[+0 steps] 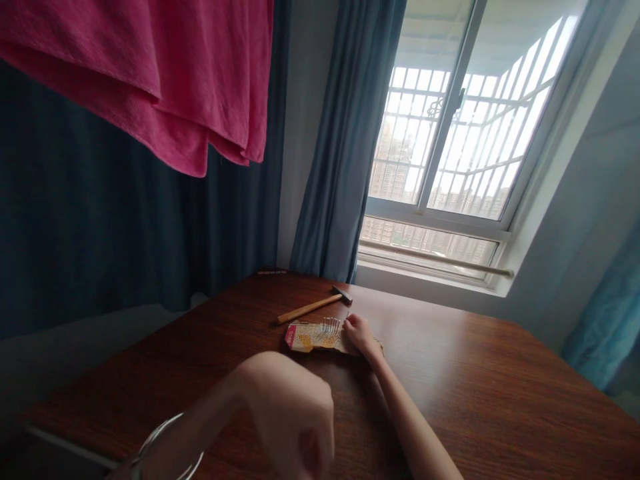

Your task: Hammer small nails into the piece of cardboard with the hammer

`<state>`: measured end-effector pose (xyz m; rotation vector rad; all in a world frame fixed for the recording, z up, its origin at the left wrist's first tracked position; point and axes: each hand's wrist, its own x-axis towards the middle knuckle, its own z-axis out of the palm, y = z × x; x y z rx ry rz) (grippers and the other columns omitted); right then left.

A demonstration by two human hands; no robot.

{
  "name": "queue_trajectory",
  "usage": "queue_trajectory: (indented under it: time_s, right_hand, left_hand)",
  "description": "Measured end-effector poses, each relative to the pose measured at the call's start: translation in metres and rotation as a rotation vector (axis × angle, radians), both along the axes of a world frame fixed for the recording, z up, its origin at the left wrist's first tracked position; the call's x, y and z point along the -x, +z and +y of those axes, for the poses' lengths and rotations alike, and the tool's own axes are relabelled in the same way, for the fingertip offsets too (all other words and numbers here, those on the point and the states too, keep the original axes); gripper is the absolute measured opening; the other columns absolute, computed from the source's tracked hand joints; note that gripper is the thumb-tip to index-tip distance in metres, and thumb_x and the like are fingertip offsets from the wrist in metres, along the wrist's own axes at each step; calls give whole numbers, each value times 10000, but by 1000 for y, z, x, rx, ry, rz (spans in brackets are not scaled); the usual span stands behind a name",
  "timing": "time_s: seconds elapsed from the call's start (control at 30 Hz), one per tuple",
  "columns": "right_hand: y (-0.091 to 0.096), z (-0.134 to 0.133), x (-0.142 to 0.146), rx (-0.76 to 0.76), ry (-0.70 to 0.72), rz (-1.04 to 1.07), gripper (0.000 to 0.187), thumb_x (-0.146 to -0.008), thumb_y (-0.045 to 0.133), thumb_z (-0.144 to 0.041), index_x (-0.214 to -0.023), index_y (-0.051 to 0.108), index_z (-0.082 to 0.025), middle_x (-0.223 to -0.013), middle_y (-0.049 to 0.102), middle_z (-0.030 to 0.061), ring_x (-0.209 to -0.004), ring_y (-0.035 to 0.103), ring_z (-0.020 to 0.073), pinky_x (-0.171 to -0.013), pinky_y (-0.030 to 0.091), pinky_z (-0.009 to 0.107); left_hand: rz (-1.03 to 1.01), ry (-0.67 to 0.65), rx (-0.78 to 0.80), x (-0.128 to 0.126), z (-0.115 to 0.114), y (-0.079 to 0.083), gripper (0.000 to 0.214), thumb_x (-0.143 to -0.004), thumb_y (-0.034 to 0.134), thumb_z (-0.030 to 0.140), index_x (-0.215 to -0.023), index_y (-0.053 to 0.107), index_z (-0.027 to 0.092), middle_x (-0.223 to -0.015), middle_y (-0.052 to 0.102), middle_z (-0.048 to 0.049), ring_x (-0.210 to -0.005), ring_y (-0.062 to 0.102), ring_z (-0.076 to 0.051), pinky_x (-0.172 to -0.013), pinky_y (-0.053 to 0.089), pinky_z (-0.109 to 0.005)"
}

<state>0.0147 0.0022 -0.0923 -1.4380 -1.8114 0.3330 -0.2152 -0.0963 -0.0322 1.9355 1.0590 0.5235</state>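
Note:
My right hand [361, 335] is closed at the right part of a flattened cardboard piece [303, 339], pinching a thin nail [347, 315] that stands upright. Just left of its fingers, several nails [330, 325] stand in a row in the cardboard, which has a pink end and a speckled yellow print. My left hand [290, 407] is close to the camera, bent down at the wrist with the fingers curled in. Whatever those fingers hold, if anything, is hidden. A hammer [310, 309] with a wooden handle lies behind the cardboard, its metal head to the right.
The brown wooden table [465, 373] reaches back to the wall below a barred window [450, 133]. Dark blue curtains [327, 167] hang at the left and back. A pink towel [215, 80] hangs at the upper left. A small dark strip [271, 271] lies at the table's far corner.

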Motion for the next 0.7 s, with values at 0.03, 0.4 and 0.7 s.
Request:
queue_trajectory:
  time_s: [0.03,0.4,0.7]
  right_hand:
    - [0,2,1,5,-17,-9,195,-776,431,-232,-725,612,-179,-690,654,36,-621,562,142,-599,392,228]
    - [-3,1,4,-25,-145,-115,166,-770,437,-195,-697,586,-190,-789,621,104,-766,560,206,-702,385,294]
    - [-4,1,4,-4,-160,-96,190,-779,444,-188,-722,625,-199,-799,633,102,-735,578,194,-687,399,293]
  left_hand:
    - [56,-34,1,-3,6,11,146,-712,648,329,-712,660,183,-656,625,-13,-632,594,-171,-491,429,-234]
    - [117,296,60,-24,92,-12,200,-605,629,266,-716,617,100,-484,561,-5,-447,543,-127,-422,422,-210]
    - [55,191,-151,-30,83,-16,203,-647,516,270,-634,632,105,-488,500,23,-432,394,-71,-392,265,-174]
